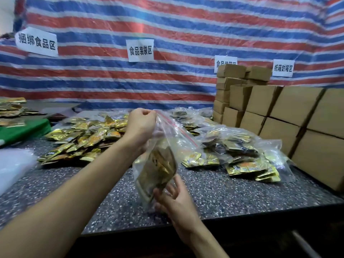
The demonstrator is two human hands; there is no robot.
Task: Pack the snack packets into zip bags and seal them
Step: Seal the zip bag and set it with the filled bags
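A clear zip bag (pixel 165 146) with a red seal strip hangs above the speckled table (pixel 214 194), with gold snack packets (pixel 158 168) inside its lower half. My left hand (pixel 139 125) pinches the bag's top corner at the red strip. Lower down, my right hand (pixel 173 198) cups the bag's bottom from the near side, fingers partly spread against the plastic. Behind the bag to the left lies a loose pile of gold snack packets (pixel 81 140). Several filled zip bags (pixel 240 151) lie to the right.
Stacked brown cardboard boxes (pixel 290 112) line the right side. A green sheet (pixel 20 131) and more gold packets (pixel 11 110) lie at the far left, with clear plastic (pixel 13 164) at the near left. A striped tarp (pixel 167 34) with paper signs hangs behind.
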